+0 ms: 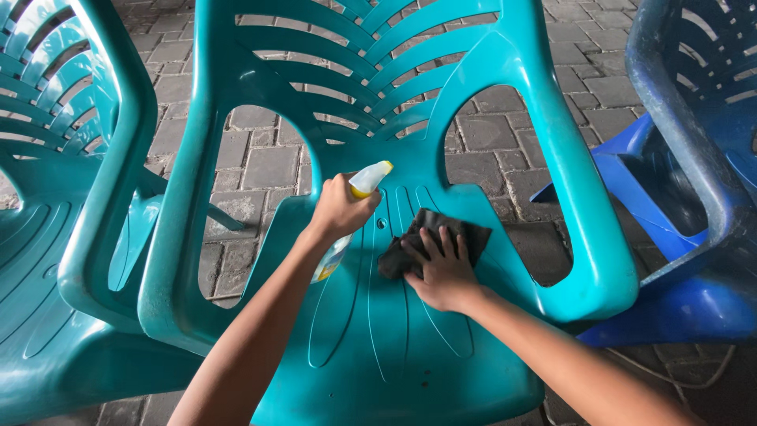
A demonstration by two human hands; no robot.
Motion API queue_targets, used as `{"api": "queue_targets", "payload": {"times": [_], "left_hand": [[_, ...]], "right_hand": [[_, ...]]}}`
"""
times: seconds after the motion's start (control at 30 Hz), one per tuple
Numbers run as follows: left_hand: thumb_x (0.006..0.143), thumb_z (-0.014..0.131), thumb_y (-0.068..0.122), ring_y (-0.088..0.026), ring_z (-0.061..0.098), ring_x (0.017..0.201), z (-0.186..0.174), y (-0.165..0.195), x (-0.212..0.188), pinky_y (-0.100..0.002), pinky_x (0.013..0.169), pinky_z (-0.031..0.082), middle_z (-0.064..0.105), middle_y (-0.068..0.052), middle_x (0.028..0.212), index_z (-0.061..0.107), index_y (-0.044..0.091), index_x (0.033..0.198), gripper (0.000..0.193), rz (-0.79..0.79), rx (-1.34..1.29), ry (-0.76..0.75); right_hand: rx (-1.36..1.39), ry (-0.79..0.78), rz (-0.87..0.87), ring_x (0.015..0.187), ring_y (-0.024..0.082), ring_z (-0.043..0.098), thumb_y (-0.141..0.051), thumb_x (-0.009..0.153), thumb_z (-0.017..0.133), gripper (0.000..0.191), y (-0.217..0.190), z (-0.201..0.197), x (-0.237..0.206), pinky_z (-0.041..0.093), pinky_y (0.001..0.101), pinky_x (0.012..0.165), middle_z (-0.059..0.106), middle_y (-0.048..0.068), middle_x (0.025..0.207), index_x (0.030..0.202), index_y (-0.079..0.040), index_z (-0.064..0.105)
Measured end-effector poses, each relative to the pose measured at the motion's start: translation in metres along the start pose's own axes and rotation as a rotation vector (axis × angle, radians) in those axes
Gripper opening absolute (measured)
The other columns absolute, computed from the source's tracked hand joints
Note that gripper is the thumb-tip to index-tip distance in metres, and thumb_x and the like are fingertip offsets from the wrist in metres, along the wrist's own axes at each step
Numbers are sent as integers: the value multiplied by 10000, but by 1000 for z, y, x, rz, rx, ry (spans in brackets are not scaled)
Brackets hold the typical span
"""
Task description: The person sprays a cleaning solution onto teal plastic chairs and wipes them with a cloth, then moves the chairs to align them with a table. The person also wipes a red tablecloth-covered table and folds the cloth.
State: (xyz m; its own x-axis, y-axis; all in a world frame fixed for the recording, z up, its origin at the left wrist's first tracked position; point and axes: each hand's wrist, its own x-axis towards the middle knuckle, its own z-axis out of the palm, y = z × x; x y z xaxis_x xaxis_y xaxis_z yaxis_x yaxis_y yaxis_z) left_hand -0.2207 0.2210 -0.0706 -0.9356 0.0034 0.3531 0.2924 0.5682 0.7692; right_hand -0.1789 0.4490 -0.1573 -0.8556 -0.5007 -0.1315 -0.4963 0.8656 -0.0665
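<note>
Left hand (341, 209) clamped on a clear spray bottle with yellow nozzle (369, 180), right hand (441, 272) flat, fingers spread, on a dark cloth (438, 237) on the teal moulded-plastic chair (378, 331) seat; probably best: overlapping strokes along the grooves.

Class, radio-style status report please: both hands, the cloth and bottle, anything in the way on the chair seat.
Left hand gripping spray bottle, nozzle toward chair back. Right hand flat on dark cloth, pressed to teal chair seat. Seat otherwise unobstructed; blue chair stands apart at right.
</note>
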Motion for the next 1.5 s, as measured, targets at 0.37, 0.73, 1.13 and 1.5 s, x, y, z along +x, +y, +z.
{"api": "queue_targets", "payload": {"times": [0.37, 0.73, 1.13, 1.5], "left_hand": [[782, 678, 190, -141, 683, 591, -10, -3, -4, -311, 600, 566, 702, -69, 711, 711, -16, 998, 300, -174, -199, 9], [782, 667, 156, -95, 651, 614, -9, -16, -8, -278, 619, 552, 702, -81, 747, 712, -18, 1008, 289, -104, -258, 78], [761, 673, 140, -103, 634, 569, -6, -13, -8, -282, 580, 547, 661, -57, 721, 680, 16, 969, 241, -123, -416, 38], [794, 665, 117, -75, 627, 592, 0, -15, -7, -265, 571, 512, 663, -31, 716, 681, 8, 960, 199, -24, -369, 68]], "right_hand": [[-5, 8, -29, 1549, 395, 82, -570, 972, 416, 667, 37, 12, -12, 42, 562, 1236, 159, 109, 1683, 1586, -330, 309], [52, -30, -16, 1543, 418, 63, -554, 972, 424, 709, 5, 26, 32, 22, 595, 1222, 138, 120, 1686, 1602, -264, 275], [-151, 117, 133, 1524, 446, 107, -475, 974, 439, 715, 46, 5, 27, 94, 651, 1173, 187, 175, 1667, 1555, -85, 290], [194, 149, -427, 1517, 440, 235, -400, 982, 531, 647, -7, 32, -11, 199, 553, 1232, 358, 207, 1608, 1487, -4, 451]]}}
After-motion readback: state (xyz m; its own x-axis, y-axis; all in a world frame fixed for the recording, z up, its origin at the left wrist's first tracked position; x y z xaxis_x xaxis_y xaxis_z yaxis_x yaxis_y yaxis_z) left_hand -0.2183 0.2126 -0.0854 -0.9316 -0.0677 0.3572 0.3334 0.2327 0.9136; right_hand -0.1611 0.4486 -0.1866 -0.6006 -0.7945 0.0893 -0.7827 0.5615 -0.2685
